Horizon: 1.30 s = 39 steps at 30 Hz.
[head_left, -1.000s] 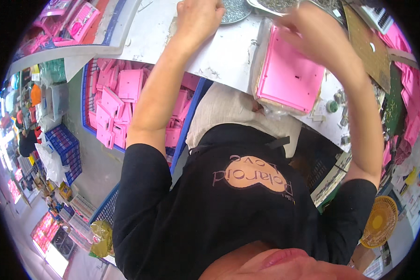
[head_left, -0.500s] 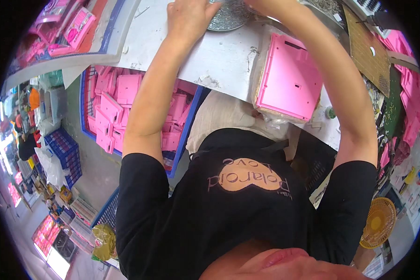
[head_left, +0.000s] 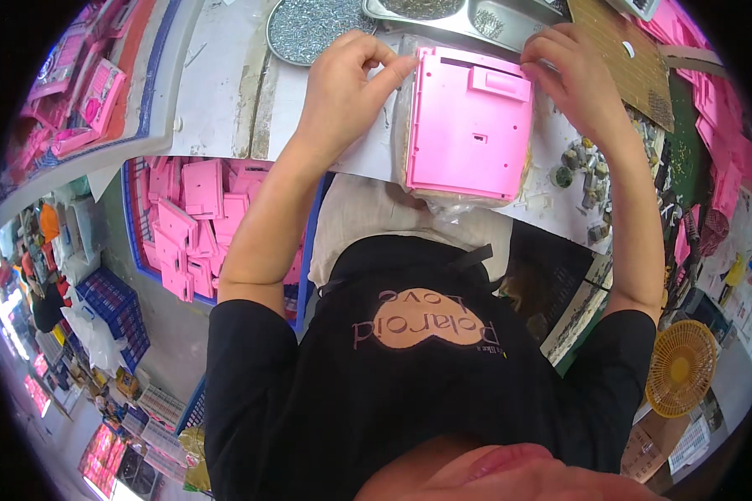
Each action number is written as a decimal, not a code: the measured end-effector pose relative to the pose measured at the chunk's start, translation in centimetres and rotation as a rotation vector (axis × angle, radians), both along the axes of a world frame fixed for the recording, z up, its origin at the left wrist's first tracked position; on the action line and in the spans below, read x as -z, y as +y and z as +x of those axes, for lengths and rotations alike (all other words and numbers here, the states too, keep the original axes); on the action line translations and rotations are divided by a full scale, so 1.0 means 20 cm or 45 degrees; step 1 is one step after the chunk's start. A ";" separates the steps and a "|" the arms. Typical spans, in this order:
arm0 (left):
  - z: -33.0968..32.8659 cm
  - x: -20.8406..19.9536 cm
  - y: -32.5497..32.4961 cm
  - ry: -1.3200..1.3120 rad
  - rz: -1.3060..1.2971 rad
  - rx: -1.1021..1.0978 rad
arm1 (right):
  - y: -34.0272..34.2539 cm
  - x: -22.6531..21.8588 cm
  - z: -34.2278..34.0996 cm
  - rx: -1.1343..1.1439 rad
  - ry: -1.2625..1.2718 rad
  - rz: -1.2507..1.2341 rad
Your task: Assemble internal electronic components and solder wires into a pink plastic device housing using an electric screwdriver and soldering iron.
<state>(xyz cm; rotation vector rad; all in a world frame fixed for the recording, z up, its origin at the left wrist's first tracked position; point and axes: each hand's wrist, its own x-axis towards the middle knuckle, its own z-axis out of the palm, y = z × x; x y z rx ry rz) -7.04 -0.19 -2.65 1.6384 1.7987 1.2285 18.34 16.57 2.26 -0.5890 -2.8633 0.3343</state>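
Observation:
A square pink plastic panel lies flat on a wrapped pad on the white worktable, with a slot along its far edge and small holes. My left hand is at its far left corner, thumb and forefinger pinched; whatever they hold is too small to make out. At the far right corner is my right hand, its fingertips also drawn together at the panel's edge, their contents hidden. Beyond my left hand stands a round metal tray full of small silvery screws.
A compartmented steel tray with small metal parts stands at the back. Below the table's left side, a blue crate holds pink parts. Small pieces litter the right side, near a brown board. A yellow basket is at lower right.
Both hands have come from the round screw tray to the panel's two far corners. The whole view has shifted, so more of the trays shows and my right arm no longer covers the panel.

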 end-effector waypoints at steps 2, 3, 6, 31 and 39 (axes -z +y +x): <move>0.02 0.01 0.02 0.021 0.031 0.014 | 0.00 -0.03 -0.03 -0.030 -0.013 -0.032; 0.03 0.01 0.02 0.034 0.045 0.019 | 0.01 -0.04 -0.04 -0.048 -0.017 -0.050; 0.04 0.03 0.05 0.154 0.109 0.084 | 0.04 -0.10 -0.08 -0.074 -0.133 -0.107; 0.09 0.07 0.09 0.372 0.023 -0.074 | 0.08 0.16 -1.21 -0.341 -0.189 0.326; -0.29 0.04 0.08 0.879 -0.163 -0.341 | 0.12 0.01 -0.85 -0.151 0.253 0.246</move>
